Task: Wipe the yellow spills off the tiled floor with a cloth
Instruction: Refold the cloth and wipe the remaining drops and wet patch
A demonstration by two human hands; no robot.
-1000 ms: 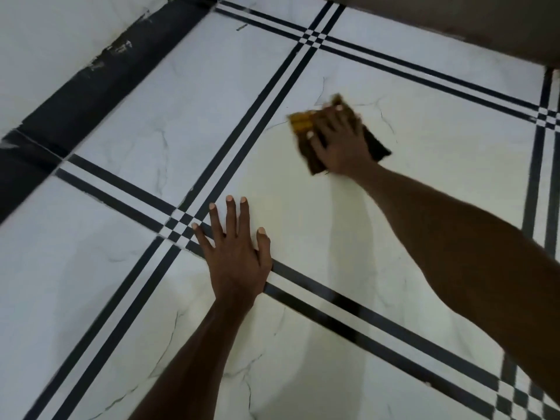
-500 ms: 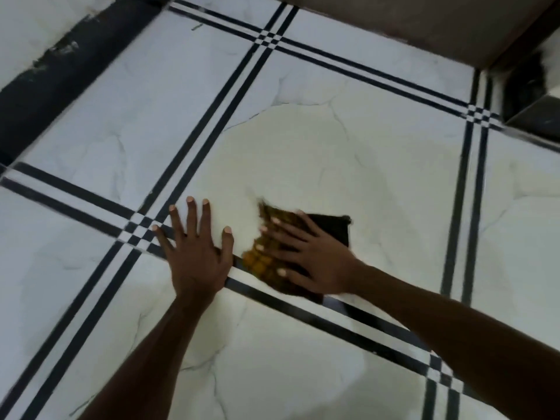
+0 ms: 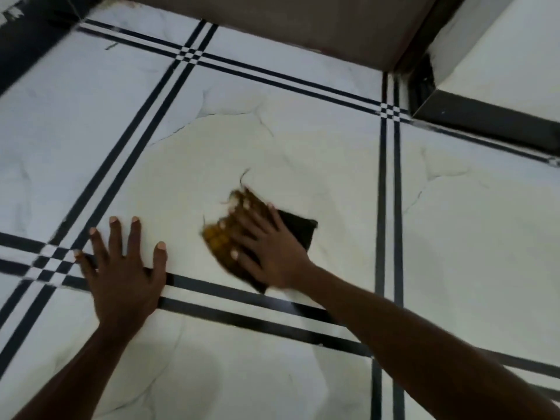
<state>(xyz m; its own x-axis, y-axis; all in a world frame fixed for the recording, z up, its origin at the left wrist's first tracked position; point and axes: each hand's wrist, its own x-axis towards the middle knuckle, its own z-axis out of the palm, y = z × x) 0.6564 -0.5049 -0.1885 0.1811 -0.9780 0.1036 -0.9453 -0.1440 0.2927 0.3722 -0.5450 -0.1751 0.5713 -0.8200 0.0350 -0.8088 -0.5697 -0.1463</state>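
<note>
Nearest the lens, at the bottom of the frame, your two bare forearms enter from the lower left and lower right corners and reach up over the tiled floor (image 3: 303,140).

Lower left of centre: your left hand (image 3: 124,277), palm down on the tile, fingers spread wide and straight, holding nothing. Its heel lies across the pair of black stripes (image 3: 236,307) that cross the frame from left to lower right; its fingertips point toward the top of the frame.

Centre of the frame: your right hand (image 3: 266,253), pressed flat on the cloth (image 3: 300,230), fingers splayed over it rather than curled around it. The cloth is dark, with a yellow-stained checked part under your fingertips and a loose thread sticking up at its far edge. It lies on the big white tile, just above the black stripes and to the right of your left hand, apart from it. Hand and cloth are blurred.

Around and beyond the cloth: a pale yellowish film (image 3: 242,147) over much of the central tile, its edge visible toward the upper left.

Top of the frame: a brown wall base (image 3: 303,22). Upper right: a white step with a dark skirting (image 3: 485,119).
</note>
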